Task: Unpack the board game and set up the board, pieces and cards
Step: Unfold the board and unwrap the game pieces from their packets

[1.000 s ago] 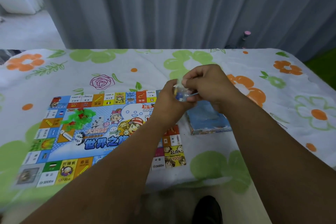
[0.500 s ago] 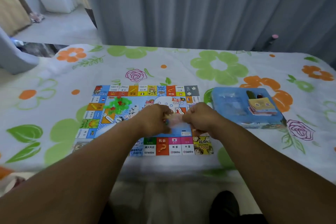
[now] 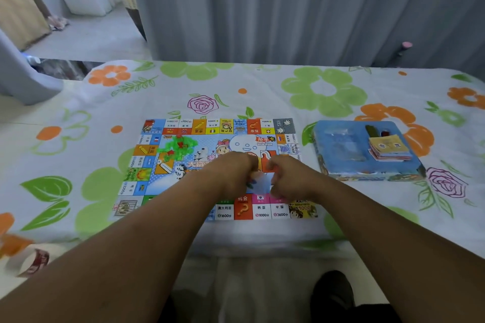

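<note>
The colourful game board (image 3: pixel 183 178) lies flat on the flowered tablecloth (image 3: pixel 262 92). A heap of green and red plastic pieces (image 3: pixel 179 145) sits on its upper left part. Over the board's lower middle, my left hand (image 3: pixel 236 170) and my right hand (image 3: pixel 288 178) both pinch a small clear plastic bag (image 3: pixel 262 181) stretched between them. What the bag holds is blurred. To the right stands the open blue game box (image 3: pixel 341 160) with a stack of cards (image 3: pixel 388 148) in its right compartment.
The table's near edge runs just below the board. A grey curtain hangs behind the table. A white bin (image 3: pixel 86 0) stands on the floor far left. My dark shoe (image 3: pixel 333 294) shows under the table.
My hands came down from chest height to just above the board, still holding the small bag. The view swung left, bringing the whole box into sight. The hands have drawn slightly apart.
</note>
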### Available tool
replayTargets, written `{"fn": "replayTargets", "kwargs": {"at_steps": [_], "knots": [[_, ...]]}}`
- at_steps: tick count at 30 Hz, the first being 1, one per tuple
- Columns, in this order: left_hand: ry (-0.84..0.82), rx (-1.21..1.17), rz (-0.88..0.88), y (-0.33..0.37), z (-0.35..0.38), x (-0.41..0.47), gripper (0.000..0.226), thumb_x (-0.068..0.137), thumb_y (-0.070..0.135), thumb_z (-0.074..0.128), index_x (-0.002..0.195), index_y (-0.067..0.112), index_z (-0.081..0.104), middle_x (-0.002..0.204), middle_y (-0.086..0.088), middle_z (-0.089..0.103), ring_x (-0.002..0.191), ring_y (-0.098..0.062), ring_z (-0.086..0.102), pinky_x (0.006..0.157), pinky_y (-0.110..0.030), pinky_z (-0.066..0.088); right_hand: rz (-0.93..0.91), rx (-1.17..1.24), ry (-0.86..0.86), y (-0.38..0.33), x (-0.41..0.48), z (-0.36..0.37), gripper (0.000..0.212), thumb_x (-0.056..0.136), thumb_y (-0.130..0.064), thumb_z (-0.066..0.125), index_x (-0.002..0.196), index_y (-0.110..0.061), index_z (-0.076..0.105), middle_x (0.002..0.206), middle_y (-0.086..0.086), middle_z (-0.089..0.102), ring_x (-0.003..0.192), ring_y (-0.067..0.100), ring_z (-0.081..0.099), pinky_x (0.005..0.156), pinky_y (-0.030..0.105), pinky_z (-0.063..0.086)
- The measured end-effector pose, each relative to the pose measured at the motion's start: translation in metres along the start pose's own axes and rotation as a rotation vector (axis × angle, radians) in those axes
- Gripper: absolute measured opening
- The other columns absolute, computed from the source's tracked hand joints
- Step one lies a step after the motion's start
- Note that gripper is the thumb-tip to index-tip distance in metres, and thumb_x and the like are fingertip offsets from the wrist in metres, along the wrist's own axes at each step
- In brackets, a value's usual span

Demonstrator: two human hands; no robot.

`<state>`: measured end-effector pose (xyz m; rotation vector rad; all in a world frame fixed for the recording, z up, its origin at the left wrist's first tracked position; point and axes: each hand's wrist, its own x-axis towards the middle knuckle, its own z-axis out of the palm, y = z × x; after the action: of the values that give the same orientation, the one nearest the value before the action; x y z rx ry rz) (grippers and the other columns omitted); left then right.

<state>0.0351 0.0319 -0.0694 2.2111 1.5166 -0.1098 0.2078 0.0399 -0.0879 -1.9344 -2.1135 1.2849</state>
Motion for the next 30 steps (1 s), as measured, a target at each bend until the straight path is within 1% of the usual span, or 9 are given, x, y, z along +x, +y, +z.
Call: {"fn": "replayTargets", "kwargs": {"at_steps": [3,5,7,9,12,18,23,26,30], "knots": [[-0.003,-0.019,0.027,0.003,0.0,0.0,0.045,0.084,0.005,0.072,0.125,0.019,0.062,0.115,0.001,0.068,0.1,-0.018,0.063,0.077,-0.025,0.046,-0.157,-0.193,-0.034,0.004,-0.003,0.006,0.083,0.072,-0.025,0.089,0.141,-0.029,0.043,0.132,0.0,0.05,0.115,0.023,0.056,0.091,0.043,0.056],[-0.004,-0.022,0.048,0.003,0.0,0.0,0.047,0.083,0.01,0.075,0.127,0.021,0.062,0.118,0.001,0.068,0.102,-0.019,0.063,0.082,-0.027,0.05,-0.198,-0.23,0.002,0.004,-0.001,0.013,0.089,0.07,-0.037,0.09,0.144,-0.033,0.04,0.14,0.001,0.046,0.121,0.024,0.054,0.098,0.044,0.051],[0.0,-0.019,0.05,0.002,-0.001,-0.001,0.043,0.084,0.014,0.076,0.125,0.022,0.063,0.117,-0.001,0.069,0.1,-0.019,0.062,0.081,-0.027,0.049,-0.221,-0.257,0.048,0.005,0.001,0.019,0.081,0.074,-0.04,0.086,0.142,-0.034,0.042,0.141,0.003,0.047,0.118,0.026,0.056,0.096,0.042,0.052],[0.0,-0.01,0.044,0.001,-0.001,-0.002,0.042,0.086,0.018,0.074,0.125,0.02,0.061,0.118,-0.003,0.068,0.103,-0.022,0.061,0.079,-0.028,0.046,-0.247,-0.293,0.07,0.005,0.002,0.022,0.062,0.082,-0.039,0.079,0.136,-0.031,0.048,0.136,0.004,0.048,0.111,0.027,0.059,0.089,0.037,0.052],[-0.001,-0.014,0.028,0.0,-0.003,-0.003,0.049,0.086,0.018,0.073,0.131,0.019,0.056,0.123,-0.006,0.065,0.109,-0.025,0.06,0.082,-0.03,0.048,-0.249,-0.31,0.101,0.006,0.001,0.02,0.045,0.086,-0.035,0.075,0.125,-0.025,0.056,0.127,0.004,0.046,0.102,0.023,0.058,0.083,0.033,0.051],[0.003,0.016,0.046,0.003,-0.007,-0.004,0.055,0.084,0.014,0.074,0.135,0.02,0.054,0.13,-0.005,0.063,0.114,-0.025,0.059,0.091,-0.036,0.052,-0.237,-0.285,0.096,0.009,-0.001,0.018,0.052,0.086,-0.034,0.076,0.132,-0.025,0.054,0.127,0.002,0.046,0.103,0.019,0.056,0.075,0.025,0.042],[0.074,-0.034,0.113,0.008,-0.01,-0.005,0.048,0.086,0.024,0.072,0.131,0.019,0.057,0.125,-0.005,0.064,0.11,-0.023,0.06,0.089,-0.036,0.051,-0.288,-0.234,0.083,0.011,-0.007,0.012,0.03,0.085,-0.03,0.075,0.113,-0.025,0.065,0.108,0.0,0.045,0.088,0.02,0.06,0.068,0.027,0.046],[0.089,-0.05,0.132,0.009,-0.01,-0.006,0.046,0.087,0.027,0.071,0.131,0.018,0.057,0.123,-0.004,0.065,0.108,-0.022,0.06,0.089,-0.037,0.051,-0.307,-0.188,0.088,0.014,-0.006,0.012,0.018,0.084,-0.027,0.075,0.098,-0.022,0.065,0.103,0.001,0.05,0.086,0.021,0.06,0.071,0.031,0.05],[0.099,-0.067,0.14,0.009,-0.011,-0.006,0.045,0.087,0.025,0.071,0.129,0.018,0.058,0.122,-0.003,0.065,0.106,-0.021,0.06,0.088,-0.037,0.052,-0.294,-0.189,0.083,0.014,-0.007,0.012,0.03,0.084,-0.031,0.077,0.102,-0.027,0.054,0.105,-0.003,0.049,0.093,0.018,0.057,0.079,0.033,0.05]]}}
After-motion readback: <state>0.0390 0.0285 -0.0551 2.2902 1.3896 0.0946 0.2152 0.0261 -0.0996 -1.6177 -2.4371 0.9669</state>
